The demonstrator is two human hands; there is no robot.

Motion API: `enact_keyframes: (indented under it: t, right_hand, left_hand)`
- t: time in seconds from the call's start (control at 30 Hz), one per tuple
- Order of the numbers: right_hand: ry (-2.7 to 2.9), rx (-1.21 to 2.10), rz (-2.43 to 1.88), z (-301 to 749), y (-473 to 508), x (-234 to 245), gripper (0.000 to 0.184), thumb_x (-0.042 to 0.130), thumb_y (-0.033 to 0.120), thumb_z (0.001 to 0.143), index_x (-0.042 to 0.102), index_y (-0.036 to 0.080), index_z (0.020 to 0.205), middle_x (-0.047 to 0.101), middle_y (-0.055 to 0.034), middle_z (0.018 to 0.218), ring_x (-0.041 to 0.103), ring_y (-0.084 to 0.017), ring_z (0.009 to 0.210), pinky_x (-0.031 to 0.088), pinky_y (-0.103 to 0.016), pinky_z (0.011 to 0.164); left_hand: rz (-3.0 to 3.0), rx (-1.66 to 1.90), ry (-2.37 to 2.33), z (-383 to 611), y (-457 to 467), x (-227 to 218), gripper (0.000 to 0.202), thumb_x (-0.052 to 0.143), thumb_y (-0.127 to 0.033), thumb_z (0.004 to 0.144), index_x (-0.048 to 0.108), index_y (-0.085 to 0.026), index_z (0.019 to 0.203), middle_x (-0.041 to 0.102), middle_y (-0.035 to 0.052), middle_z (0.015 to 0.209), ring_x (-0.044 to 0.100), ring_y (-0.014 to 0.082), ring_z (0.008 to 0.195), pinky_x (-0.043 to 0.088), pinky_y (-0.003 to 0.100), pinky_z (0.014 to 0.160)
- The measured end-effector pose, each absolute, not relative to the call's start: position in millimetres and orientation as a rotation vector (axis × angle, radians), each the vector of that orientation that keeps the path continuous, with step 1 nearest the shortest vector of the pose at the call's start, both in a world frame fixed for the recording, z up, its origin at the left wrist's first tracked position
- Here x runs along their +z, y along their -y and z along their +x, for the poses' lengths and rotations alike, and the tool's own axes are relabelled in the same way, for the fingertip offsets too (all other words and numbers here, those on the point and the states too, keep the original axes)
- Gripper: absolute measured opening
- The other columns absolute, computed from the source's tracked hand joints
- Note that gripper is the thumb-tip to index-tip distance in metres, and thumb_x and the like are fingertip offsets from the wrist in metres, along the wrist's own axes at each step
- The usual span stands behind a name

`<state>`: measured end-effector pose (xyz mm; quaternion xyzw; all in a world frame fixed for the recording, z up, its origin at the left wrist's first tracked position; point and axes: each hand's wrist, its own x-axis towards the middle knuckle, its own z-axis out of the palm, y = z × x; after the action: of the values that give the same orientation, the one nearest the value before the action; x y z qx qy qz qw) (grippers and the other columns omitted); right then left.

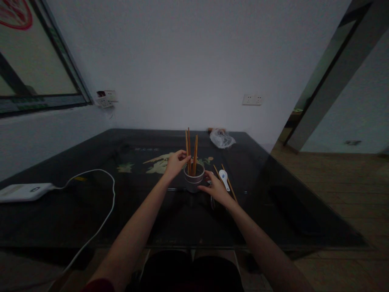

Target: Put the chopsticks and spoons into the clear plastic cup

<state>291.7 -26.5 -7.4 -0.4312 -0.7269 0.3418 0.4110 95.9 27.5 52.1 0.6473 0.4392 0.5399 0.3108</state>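
A small grey cup stands on the dark table with several wooden chopsticks upright in it. My left hand pinches one of these chopsticks near the cup's rim. My right hand rests against the cup's right side, fingers curled on its wall. Just right of that hand lie two loose chopsticks and a white spoon flat on the table.
A crumpled clear plastic bag lies at the table's far edge. A white device with a white cable sits at the left. The wall with sockets is behind; wooden floor lies to the right.
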Motion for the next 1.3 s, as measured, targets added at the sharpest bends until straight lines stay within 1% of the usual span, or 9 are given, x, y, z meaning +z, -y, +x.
enact_keyframes:
  t: [0.13,0.3,0.4,0.57,0.63,0.73,0.8,1.07,1.3]
  right_hand:
    - [1.832,0.857,-1.098,292,28,-6,0.057,0.072,0.025,0.07,0.047,0.018,0.121,0.057,-0.0104,0.111,0.054,-0.022,0.101,0.048,-0.035,0.077]
    - [1.817,0.859,-1.114,294,25,-10,0.06,0.073,0.027,0.07,0.046,0.019,0.123,0.058,-0.0094,0.108,0.056,-0.021,0.095,0.048,-0.034,0.076]
    - [1.817,0.858,-1.12,295,25,-11,0.06,0.072,0.028,0.07,0.046,0.02,0.124,0.057,-0.0086,0.109,0.055,-0.02,0.094,0.048,-0.034,0.076]
    - [1.829,0.87,-1.088,294,27,-8,0.058,0.072,0.025,0.07,0.047,0.02,0.122,0.057,-0.0097,0.111,0.056,-0.02,0.093,0.049,-0.033,0.074]
    - [1.833,0.874,-1.07,293,28,-6,0.057,0.073,0.024,0.07,0.048,0.02,0.121,0.057,-0.0095,0.11,0.056,-0.02,0.092,0.049,-0.033,0.073]
    - [1.834,0.868,-1.069,292,29,-5,0.057,0.073,0.024,0.07,0.048,0.02,0.121,0.058,-0.009,0.108,0.057,-0.02,0.091,0.049,-0.033,0.073]
    - [1.841,0.859,-1.074,292,29,-5,0.058,0.073,0.024,0.07,0.047,0.02,0.121,0.058,-0.0084,0.106,0.057,-0.02,0.09,0.049,-0.034,0.074]
    - [1.862,0.821,-1.078,293,27,-8,0.057,0.072,0.025,0.071,0.047,0.019,0.122,0.058,-0.0087,0.107,0.057,-0.019,0.091,0.048,-0.035,0.078]
    - [1.846,0.849,-1.091,294,28,-7,0.058,0.072,0.027,0.071,0.046,0.021,0.123,0.059,-0.0078,0.106,0.058,-0.018,0.086,0.048,-0.034,0.075]
  left_hand:
    - [1.723,1.395,-1.162,96,-30,48,0.021,0.066,-0.033,0.068,0.061,-0.016,0.078,0.066,0.0022,0.071,0.063,0.0162,0.068,0.048,0.027,0.067]
    - [1.746,1.405,-1.199,97,-32,45,0.019,0.066,-0.032,0.068,0.061,-0.016,0.075,0.066,0.0028,0.072,0.063,0.0165,0.07,0.048,0.028,0.068]
    - [1.761,1.4,-1.209,97,-33,44,0.017,0.065,-0.032,0.068,0.062,-0.016,0.073,0.066,0.0027,0.071,0.062,0.0167,0.069,0.048,0.028,0.068]
    - [1.753,1.39,-1.227,97,-34,43,0.017,0.066,-0.031,0.067,0.062,-0.016,0.071,0.065,0.0025,0.069,0.061,0.0166,0.066,0.048,0.029,0.066]
    - [1.747,1.389,-1.211,97,-34,42,0.018,0.066,-0.031,0.067,0.063,-0.016,0.075,0.066,0.0029,0.071,0.062,0.0169,0.068,0.048,0.029,0.067]
    - [1.74,1.394,-1.191,96,-36,41,0.023,0.066,-0.029,0.067,0.064,-0.014,0.084,0.068,0.0042,0.077,0.063,0.0172,0.072,0.049,0.03,0.071]
    - [1.749,1.386,-1.197,96,-37,40,0.025,0.065,-0.028,0.067,0.064,-0.014,0.087,0.068,0.0047,0.079,0.063,0.0172,0.073,0.049,0.031,0.073]
    - [1.791,1.381,-1.238,96,-37,38,0.02,0.065,-0.033,0.067,0.064,-0.015,0.076,0.065,0.0034,0.072,0.06,0.017,0.068,0.046,0.029,0.067]
    - [1.773,1.423,-1.282,97,-34,41,0.021,0.064,-0.035,0.069,0.066,-0.016,0.079,0.067,0.0052,0.078,0.06,0.0181,0.074,0.046,0.03,0.071]
